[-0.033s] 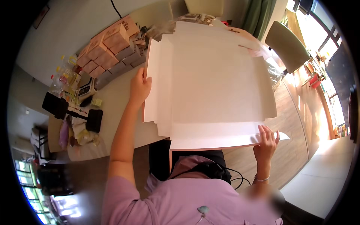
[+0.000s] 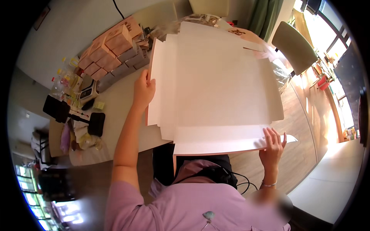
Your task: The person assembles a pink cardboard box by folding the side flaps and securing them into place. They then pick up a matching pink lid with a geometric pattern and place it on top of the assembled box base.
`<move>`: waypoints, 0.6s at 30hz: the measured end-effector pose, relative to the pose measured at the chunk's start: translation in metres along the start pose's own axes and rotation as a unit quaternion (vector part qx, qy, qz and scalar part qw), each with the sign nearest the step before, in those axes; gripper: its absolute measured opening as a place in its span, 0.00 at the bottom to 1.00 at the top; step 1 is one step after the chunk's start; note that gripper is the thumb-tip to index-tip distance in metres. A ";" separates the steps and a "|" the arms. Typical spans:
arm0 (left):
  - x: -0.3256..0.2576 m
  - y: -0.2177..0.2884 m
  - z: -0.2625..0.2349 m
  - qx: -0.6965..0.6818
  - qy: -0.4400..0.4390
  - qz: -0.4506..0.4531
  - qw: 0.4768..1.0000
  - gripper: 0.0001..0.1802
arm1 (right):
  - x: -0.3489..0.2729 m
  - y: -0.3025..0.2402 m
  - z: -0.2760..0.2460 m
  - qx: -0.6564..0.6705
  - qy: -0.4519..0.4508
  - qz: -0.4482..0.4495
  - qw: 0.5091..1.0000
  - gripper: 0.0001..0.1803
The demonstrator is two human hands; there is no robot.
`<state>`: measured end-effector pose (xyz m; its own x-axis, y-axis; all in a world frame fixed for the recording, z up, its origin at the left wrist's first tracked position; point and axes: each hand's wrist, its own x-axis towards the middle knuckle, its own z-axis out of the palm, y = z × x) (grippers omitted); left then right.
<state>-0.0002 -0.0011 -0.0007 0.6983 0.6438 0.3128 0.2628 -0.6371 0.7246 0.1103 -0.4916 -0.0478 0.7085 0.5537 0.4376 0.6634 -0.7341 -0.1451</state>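
In the head view a large white flat cardboard box blank, unfolded with creased flaps along its edges, lies spread over the worktop and holds nothing; its near flap overhangs the worktop edge toward the person's lap. The left hand sits at the blank's left edge, fingers curled over the rim of the side flap and thumb on top, a closed grip pinching that flap, the forearm stretched straight out from the purple sleeve. The right hand is at the blank's near right corner, fingers spread flat and pressing on the front flap, thumb tucked beneath the edge, so its grip is a loose clasp on the flap; a thin bracelet circles the wrist. Beyond the left grip, further out on the worktop, a stack of brown folded cartons stands in rows. Left of that grip lie a black stand and small bottles. Beyond the right grip stands a grey chair.
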 end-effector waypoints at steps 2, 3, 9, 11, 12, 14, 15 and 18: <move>-0.005 0.000 0.004 -0.008 0.007 0.000 1.000 0.19 | 0.002 -0.002 -0.009 0.007 -0.002 -0.037 0.999 0.25; -0.009 0.000 0.006 -0.021 0.013 0.000 1.000 0.19 | 0.000 0.001 -0.013 0.027 -0.010 -0.043 0.999 0.24; 0.013 -0.022 -0.005 0.043 0.017 0.010 0.999 0.20 | 0.009 0.013 -0.019 0.128 -0.044 -0.089 0.987 0.15; 0.049 -0.033 -0.013 0.067 0.028 0.068 0.995 0.21 | 0.010 0.012 -0.020 0.124 -0.058 -0.092 0.986 0.13; 0.075 -0.026 -0.013 0.073 0.003 0.093 0.993 0.21 | 0.013 0.011 -0.020 0.122 -0.065 -0.096 0.986 0.13; 0.128 -0.014 -0.013 0.108 -0.032 0.144 0.983 0.20 | 0.019 -0.002 -0.028 0.115 -0.060 -0.084 0.988 0.12; 0.154 -0.012 -0.011 0.136 -0.042 0.170 0.975 0.20 | 0.023 -0.008 -0.033 0.109 -0.054 -0.087 0.989 0.12; 0.209 0.011 0.032 0.209 -0.069 0.121 0.968 0.24 | 0.030 -0.022 -0.039 0.097 -0.061 -0.114 0.987 0.10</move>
<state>0.1704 0.1130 0.0527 0.8480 0.4104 0.3355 0.3074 -0.8964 0.3194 0.1074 -0.4744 0.0030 0.5508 0.7484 0.3696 0.8345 -0.5015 -0.2281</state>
